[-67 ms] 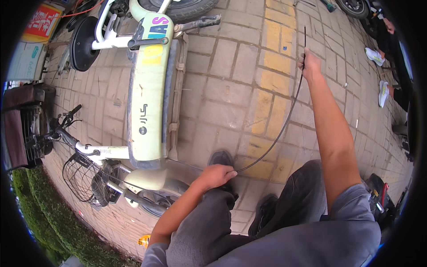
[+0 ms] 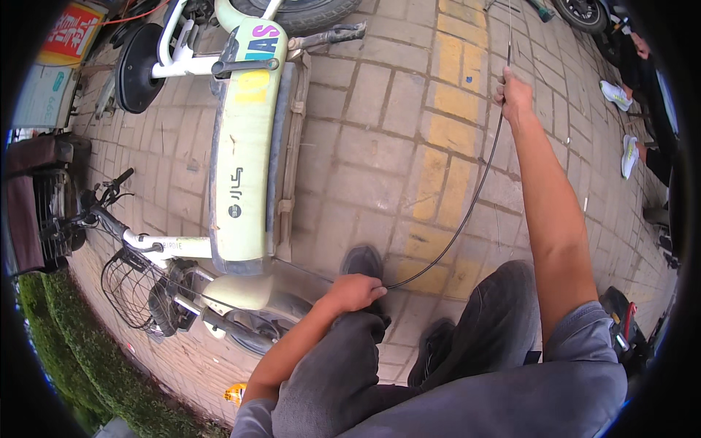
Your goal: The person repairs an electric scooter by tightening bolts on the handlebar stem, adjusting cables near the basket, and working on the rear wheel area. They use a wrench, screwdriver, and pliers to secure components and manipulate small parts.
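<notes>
Brick pavement (image 2: 369,142) with a yellow strip (image 2: 451,133) fills the head view, a hedge (image 2: 91,358) bordering its lower-left edge and a pale green-and-white bike (image 2: 247,157) on its left part. Above the strip, a black cable (image 2: 478,192) bows between two hands: the left hand (image 2: 356,293), near a dark shoe (image 2: 362,261), pinches it between thumb and fingers, while the right hand (image 2: 516,95), beyond the strip's right edge, is closed round it, a thin stretch continuing past the fist.
</notes>
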Demonstrator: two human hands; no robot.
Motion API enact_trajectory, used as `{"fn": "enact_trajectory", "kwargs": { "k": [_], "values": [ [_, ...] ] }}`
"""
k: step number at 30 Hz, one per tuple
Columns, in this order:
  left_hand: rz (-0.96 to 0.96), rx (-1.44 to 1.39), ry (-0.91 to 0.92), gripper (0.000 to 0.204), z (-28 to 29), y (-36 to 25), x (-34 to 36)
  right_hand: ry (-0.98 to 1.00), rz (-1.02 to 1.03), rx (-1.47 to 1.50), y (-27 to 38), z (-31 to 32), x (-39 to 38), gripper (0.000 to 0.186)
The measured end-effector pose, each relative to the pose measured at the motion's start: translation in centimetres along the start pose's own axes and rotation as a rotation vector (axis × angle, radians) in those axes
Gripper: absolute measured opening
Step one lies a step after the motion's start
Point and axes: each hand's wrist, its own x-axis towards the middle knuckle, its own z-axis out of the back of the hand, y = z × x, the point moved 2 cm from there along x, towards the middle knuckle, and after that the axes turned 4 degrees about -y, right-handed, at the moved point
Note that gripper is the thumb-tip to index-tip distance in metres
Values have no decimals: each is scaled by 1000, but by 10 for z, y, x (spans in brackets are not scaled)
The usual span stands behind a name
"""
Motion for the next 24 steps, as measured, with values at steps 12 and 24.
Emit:
{"fn": "enact_trajectory", "kwargs": {
  "k": [12,24],
  "values": [
    [-76,-160,9,37,-33,-10,-11,796,62,-626,-145,-19,-342,42],
    [161,-1254,-1205,34,36,44,-43,971,-279,-438,-192,2,-415,38]
  ]
}}
